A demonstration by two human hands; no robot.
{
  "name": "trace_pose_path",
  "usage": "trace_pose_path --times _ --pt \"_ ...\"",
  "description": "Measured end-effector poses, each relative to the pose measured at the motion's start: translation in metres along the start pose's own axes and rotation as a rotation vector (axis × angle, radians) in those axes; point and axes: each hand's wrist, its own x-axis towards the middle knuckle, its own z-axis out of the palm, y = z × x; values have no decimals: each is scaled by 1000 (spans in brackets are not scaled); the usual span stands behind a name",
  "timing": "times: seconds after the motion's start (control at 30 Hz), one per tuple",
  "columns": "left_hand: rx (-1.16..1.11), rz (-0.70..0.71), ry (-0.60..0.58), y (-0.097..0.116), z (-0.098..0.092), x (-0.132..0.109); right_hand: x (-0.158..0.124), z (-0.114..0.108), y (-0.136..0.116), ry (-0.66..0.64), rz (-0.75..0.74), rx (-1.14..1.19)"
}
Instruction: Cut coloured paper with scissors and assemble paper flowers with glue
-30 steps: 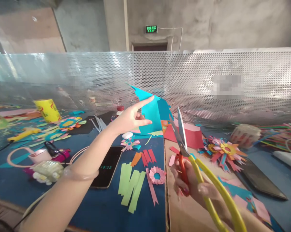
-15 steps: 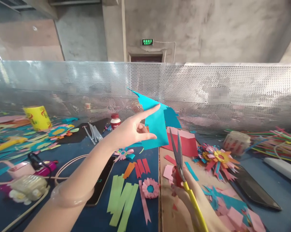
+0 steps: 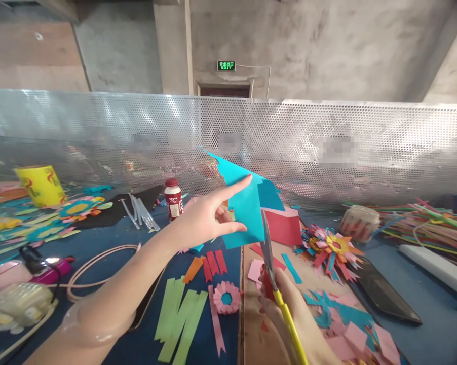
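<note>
Centrally, the left hand's grip (image 3: 207, 215) pinches blue paper (image 3: 245, 205), while lower right the right hand's grip (image 3: 295, 295) clasps scissors (image 3: 280, 301).

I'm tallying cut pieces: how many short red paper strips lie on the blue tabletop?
3, side by side: the left red strip beside the short orange paper strip, the middle red strip, the right red strip. The left forearm may hide others.
</note>
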Motion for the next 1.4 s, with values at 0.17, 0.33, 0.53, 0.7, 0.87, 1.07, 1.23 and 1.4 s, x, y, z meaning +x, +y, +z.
trace_pose_path --times 0.17,0.33,0.53,0.7,0.87,1.07,1.23,1.4 --pt "69 4 -24 2 1 -1 -12 -9 -15 36 18 34" --pt "122 -20 -73 5 -1 -2 -12 -7 -21 62 30 45" --pt "109 -31 -34 5 1 -2 -13 -5 -22 89 27 61" --pt "136 -10 -78 8 -1 -4 -13 -3 -23 120 24 101" --pt "93 19 -45 6 1 -6 -13 -1 -25 137 30 130" --pt "90 13 -33 4 1 -7 -13 -1 -29 133 36 149" --pt "106 33 -56 6 0 -7 -13 -1 -29 133 59 143" --pt "133 43 -38 6 0 -7 -11 -1 -28 136 80 124"
